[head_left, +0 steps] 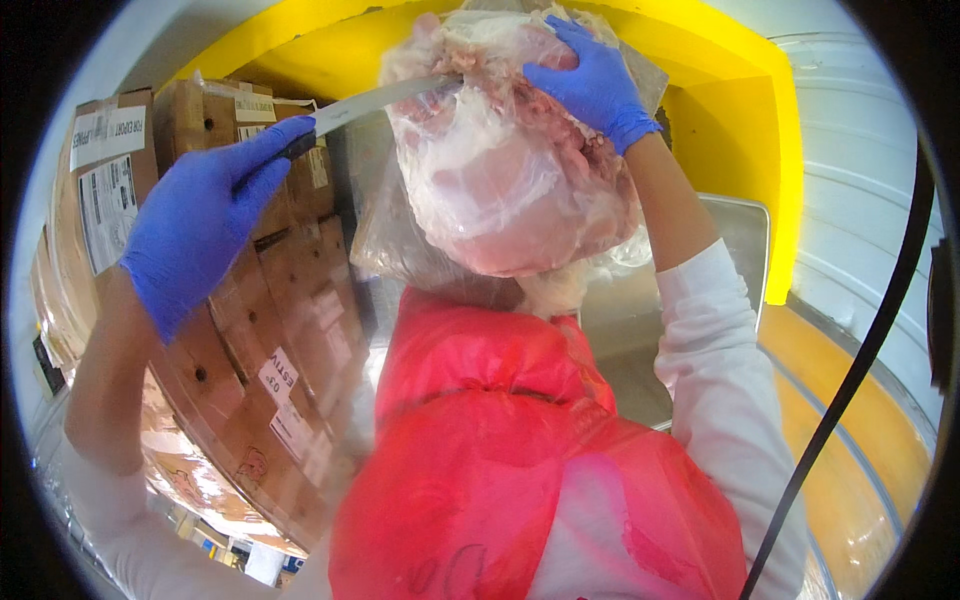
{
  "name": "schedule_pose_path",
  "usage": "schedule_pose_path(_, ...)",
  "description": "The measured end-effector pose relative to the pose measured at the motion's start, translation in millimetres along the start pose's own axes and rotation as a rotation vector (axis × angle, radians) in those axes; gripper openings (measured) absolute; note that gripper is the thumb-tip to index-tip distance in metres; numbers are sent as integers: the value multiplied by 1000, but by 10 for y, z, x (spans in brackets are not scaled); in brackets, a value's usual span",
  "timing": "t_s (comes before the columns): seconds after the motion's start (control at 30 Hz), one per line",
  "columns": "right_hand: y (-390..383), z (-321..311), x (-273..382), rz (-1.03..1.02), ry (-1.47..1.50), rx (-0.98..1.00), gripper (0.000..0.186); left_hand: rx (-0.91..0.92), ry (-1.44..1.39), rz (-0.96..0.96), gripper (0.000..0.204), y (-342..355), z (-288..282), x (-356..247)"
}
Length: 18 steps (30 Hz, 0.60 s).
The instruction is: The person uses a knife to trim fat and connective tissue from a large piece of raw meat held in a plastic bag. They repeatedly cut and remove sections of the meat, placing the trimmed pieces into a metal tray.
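Note:
A large pale pink piece of raw meat (500, 190), with whitish fat and membrane, takes up the top middle. My left hand (205, 215), in a blue glove, is closed around the dark handle of a knife (385, 103). Its blade points right, and the tip meets the fatty upper left part of the meat. Over the meat's upper right side lies my right hand (592, 88), also gloved in blue, gripping it with thumb and fingers spread apart. Clear plastic (385, 225) shows beneath the meat's left edge. The meat's underside is hidden.
Stacked brown cardboard boxes (225, 330) rise close on the left, below my left forearm. A bright yellow frame (735, 130) curves behind the meat. To the right is a metal tray (762, 235). My red plastic apron (480, 440) fills the lower middle; a black strap (850, 375) hangs at right.

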State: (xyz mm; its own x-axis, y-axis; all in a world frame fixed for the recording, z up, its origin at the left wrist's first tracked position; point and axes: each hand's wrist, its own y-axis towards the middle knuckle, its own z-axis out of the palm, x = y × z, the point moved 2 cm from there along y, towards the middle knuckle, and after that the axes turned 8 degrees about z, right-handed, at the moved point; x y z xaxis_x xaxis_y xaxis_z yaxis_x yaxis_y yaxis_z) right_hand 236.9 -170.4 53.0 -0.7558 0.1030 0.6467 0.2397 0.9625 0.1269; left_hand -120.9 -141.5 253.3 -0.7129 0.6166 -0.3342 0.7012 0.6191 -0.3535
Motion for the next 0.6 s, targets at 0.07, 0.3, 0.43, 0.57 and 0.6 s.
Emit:
schedule_pose_path(0.07, -17, -3, -23, 0, 17, 14, 75, -34, -170, 94, 39, 107, 44, 81)
schedule_pose_path(0.3, -56, -113, -109, 135, 1, -3, 74, -127, -691, -106, 40, 221, 653, -256)
schedule_pose_path(0.43, -179, -86, -8, 130, -17, -122, 74, -302, -934, -251, 45, 52, 1320, -364)
schedule_pose_path(0.57, -231, -158, 165, 92, -49, -201, 66, -383, -846, -239, 47, 4, 1773, -612)
schedule_pose_path(0.6, -242, -163, 131, 65, -54, -250, 63, -420, -802, -207, 46, 34, 1866, -637)
